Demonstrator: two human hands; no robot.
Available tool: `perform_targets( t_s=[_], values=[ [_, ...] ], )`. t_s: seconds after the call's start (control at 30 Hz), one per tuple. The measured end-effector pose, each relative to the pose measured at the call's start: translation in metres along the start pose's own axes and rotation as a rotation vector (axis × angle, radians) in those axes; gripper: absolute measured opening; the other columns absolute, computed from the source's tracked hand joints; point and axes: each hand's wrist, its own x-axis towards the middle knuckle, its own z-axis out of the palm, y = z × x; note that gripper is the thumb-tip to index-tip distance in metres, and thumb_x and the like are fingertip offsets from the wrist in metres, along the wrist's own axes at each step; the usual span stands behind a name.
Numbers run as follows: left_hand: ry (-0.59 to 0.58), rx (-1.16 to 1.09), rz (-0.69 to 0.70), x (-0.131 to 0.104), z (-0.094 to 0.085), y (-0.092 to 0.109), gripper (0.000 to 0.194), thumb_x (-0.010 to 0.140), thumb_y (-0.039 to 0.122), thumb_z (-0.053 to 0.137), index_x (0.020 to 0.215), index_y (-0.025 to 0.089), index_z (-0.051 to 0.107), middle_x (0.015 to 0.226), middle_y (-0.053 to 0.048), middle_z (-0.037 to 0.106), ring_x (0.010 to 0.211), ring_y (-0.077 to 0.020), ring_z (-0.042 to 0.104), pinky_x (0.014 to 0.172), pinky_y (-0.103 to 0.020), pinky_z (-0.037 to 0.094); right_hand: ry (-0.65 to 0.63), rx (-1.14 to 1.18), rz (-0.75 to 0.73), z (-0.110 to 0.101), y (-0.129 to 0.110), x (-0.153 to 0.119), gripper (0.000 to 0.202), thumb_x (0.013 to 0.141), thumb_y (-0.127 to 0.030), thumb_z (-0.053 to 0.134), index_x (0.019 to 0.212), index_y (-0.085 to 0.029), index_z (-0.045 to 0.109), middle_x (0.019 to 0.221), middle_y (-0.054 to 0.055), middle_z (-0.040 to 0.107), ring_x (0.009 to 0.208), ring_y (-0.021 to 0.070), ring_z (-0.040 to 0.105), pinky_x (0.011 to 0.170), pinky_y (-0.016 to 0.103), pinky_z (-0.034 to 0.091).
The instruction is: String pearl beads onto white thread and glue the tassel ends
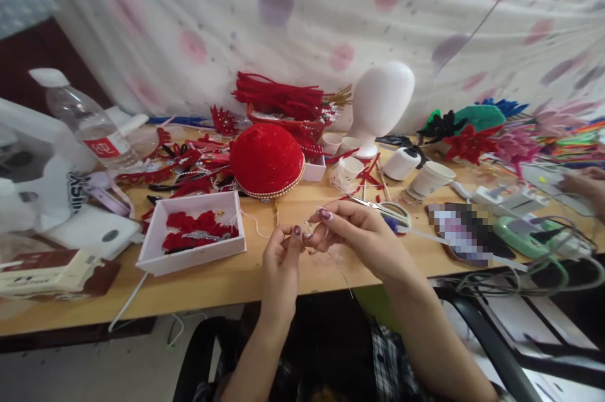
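Observation:
At the table's front edge my left hand [282,263] pinches a small pale piece, seemingly beaded [308,233], between thumb and finger. My right hand [363,235] meets it there, its thumb and fingertips closed on the same piece. Its exact shape is too small to make out. A fine thread [343,273] hangs below the fingers. Just beyond my hands stands a red domed cap [267,159] with a pearl-like trim. To the left, a white box [191,261] holds red fuzzy pieces and silvery trim. Scissors [397,212] lie beyond my right hand.
A white foam head [384,96], paper cups [431,179] and a thread spool [401,164] stand behind. A phone [503,244] and a green cabled device [520,235] lie right. A bottle [89,118] stands left. Another person's hand [586,184] shows at the right edge.

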Motion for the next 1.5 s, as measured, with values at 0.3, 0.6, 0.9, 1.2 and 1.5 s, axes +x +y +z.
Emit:
perform_targets(
  t_s=[0.3,0.6,0.9,1.2,1.5],
  values=[
    [0.017,0.178,-0.086,0.022,0.008,-0.017,0.027,0.093,0.044,0.059,0.08,0.02,0.058,0.067,0.002,0.06,0.062,-0.014,0.055,0.062,-0.024,0.045,0.131,0.119,0.04,-0.025,0.039,0.008,0.023,0.085,-0.041,0.077,0.085,-0.019,0.077,0.067,0.002,0.074,0.059,0.0108,0.068,0.064,0.023,0.058],
    [-0.021,0.438,-0.118,0.02,0.015,-0.011,0.02,0.095,0.037,0.054,0.084,0.02,0.056,0.067,0.004,0.057,0.06,-0.013,0.051,0.057,-0.023,0.038,0.364,0.079,-0.125,-0.025,0.061,-0.002,0.021,0.095,-0.039,0.067,0.093,-0.021,0.077,0.059,-0.004,0.065,0.048,0.0059,0.053,0.049,0.016,0.044],
    [-0.171,0.975,-0.143,0.032,0.013,0.002,0.017,0.098,0.031,0.046,0.091,0.022,0.059,0.083,-0.003,0.073,0.077,-0.0213,0.068,0.07,-0.031,0.045,0.482,-0.262,-0.268,-0.031,0.068,-0.011,0.019,0.099,-0.028,0.059,0.09,-0.024,0.075,0.071,-0.002,0.071,0.07,0.012,0.066,0.076,0.024,0.053],
    [-0.29,1.254,-0.17,0.041,0.017,0.009,0.016,0.097,0.024,0.047,0.105,0.02,0.06,0.093,-0.011,0.076,0.089,-0.033,0.07,0.076,-0.04,0.044,0.389,-0.165,-0.087,-0.031,0.093,-0.005,0.02,0.097,-0.031,0.057,0.096,-0.02,0.073,0.081,0.004,0.075,0.068,0.015,0.068,0.063,0.024,0.056],
    [-0.352,1.103,-0.172,0.027,-0.001,0.014,0.026,0.092,0.021,0.045,0.116,0.026,0.055,0.102,-0.005,0.072,0.095,-0.0259,0.07,0.084,-0.044,0.05,0.372,-0.331,-0.155,-0.028,0.093,-0.007,0.008,0.095,-0.021,0.061,0.093,-0.02,0.069,0.082,0.001,0.075,0.065,0.0124,0.068,0.062,0.022,0.055]
  ],
)
